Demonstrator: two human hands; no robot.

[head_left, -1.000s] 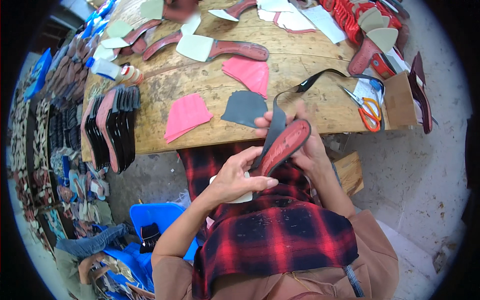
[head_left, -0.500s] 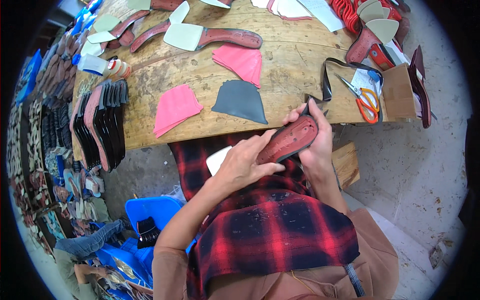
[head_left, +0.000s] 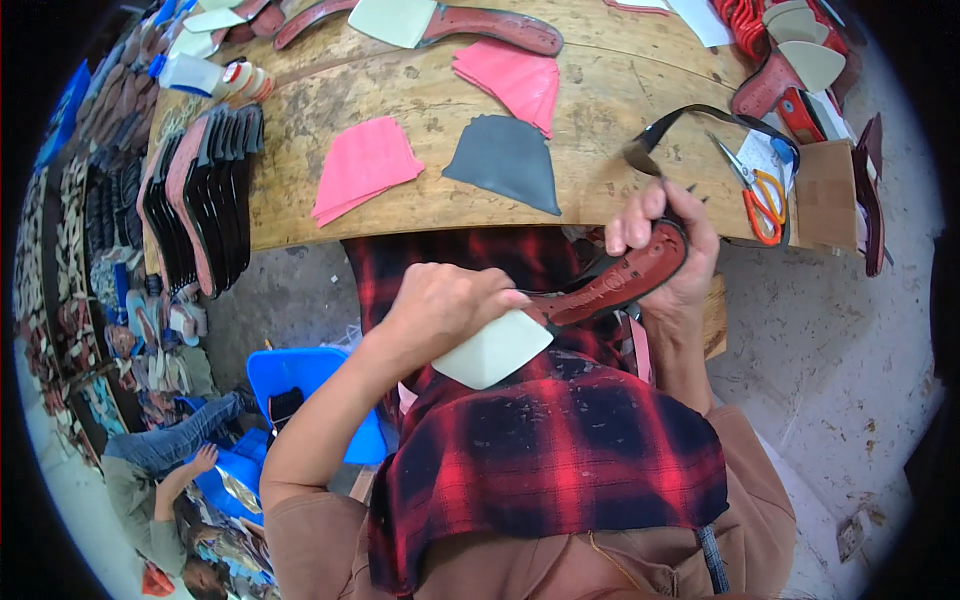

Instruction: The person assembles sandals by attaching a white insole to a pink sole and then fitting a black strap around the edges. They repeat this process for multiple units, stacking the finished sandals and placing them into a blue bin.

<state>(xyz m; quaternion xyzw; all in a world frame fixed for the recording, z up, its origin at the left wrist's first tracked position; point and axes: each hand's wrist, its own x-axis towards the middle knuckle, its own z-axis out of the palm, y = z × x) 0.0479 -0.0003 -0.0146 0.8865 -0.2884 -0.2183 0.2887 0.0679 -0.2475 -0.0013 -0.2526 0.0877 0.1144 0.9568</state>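
Above my plaid-covered lap is a dark red shoe insole point(head_left: 625, 285) with a black edge and a cream toe piece point(head_left: 495, 350). My left hand point(head_left: 450, 310) is closed on it where the toe piece joins the red part. Round the heel end, my right hand point(head_left: 675, 250) has its fingers curled, with the thumb side hidden. A narrow black strip point(head_left: 668, 122) runs from the right hand's fingertips onto the table; its near end is blurred. Closest on the table are a stack of dark grey pieces point(head_left: 505, 165) and pink pieces point(head_left: 368, 168).
Orange-handled scissors point(head_left: 755, 195) lie by a cardboard box point(head_left: 828, 190) at right. Black-edged insoles point(head_left: 195, 205) hang over the left table edge near a white bottle point(head_left: 190, 75). More red insoles point(head_left: 495, 28) lie at the back. A blue chair point(head_left: 300, 375) and another person point(head_left: 165, 480) are lower left.
The insole has tilted, and its toe piece now shows more fully. My left hand has shifted left along it; my right hand has moved right. The whole view has shifted slightly.
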